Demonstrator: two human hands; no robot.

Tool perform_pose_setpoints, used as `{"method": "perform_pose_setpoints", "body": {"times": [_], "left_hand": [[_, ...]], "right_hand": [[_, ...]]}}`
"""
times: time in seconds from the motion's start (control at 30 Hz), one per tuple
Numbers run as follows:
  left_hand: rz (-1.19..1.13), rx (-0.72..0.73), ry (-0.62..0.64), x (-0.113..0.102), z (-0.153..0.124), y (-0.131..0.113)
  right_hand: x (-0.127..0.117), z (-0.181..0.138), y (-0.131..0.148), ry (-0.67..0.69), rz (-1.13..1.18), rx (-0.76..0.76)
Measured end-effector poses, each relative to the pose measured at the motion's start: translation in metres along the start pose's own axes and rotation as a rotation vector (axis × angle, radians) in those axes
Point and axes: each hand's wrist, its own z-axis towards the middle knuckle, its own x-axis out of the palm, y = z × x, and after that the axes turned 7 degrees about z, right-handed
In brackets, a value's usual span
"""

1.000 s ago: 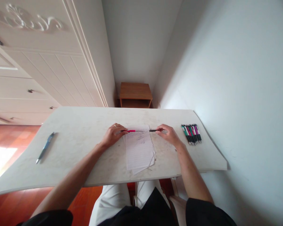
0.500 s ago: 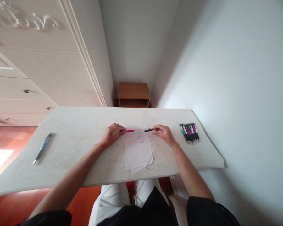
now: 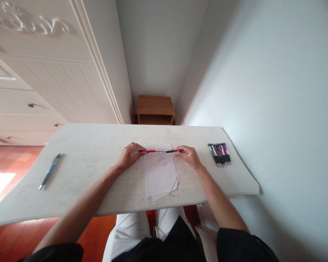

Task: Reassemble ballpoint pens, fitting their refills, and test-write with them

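Note:
Between the fingers of my left hand (image 3: 131,154) is a pink pen barrel (image 3: 151,151), lying level and pointing right. A thin dark refill (image 3: 160,151) sticks out of its right end. My right hand (image 3: 188,155) pinches a black pen grip section (image 3: 170,151), whose left end is around or right at the refill's tip; I cannot tell which. Both pen parts are in line, above the top of some lined paper sheets (image 3: 160,178) with scribbles on them. The paper's right edge is torn and ragged.
On the right of the white table (image 3: 98,145) several pens (image 3: 219,154) with coloured barrels lie side by side. A blue pen (image 3: 49,171) lies at the far left. Beyond the table stands a small wooden cabinet (image 3: 156,105); a wall (image 3: 262,91) borders the right side.
My right hand has moved slightly left with the black grip section, closing some of the gap to the pink barrel. My left hand has stayed in place.

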Motion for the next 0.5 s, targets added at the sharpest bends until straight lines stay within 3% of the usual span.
{"method": "perform_pose_setpoints", "body": {"times": [0.5], "left_hand": [[-0.034, 0.048, -0.051, 0.000, -0.001, -0.006]], "right_hand": [[0.012, -0.001, 0.003, -0.015, 0.014, -0.020]]}}
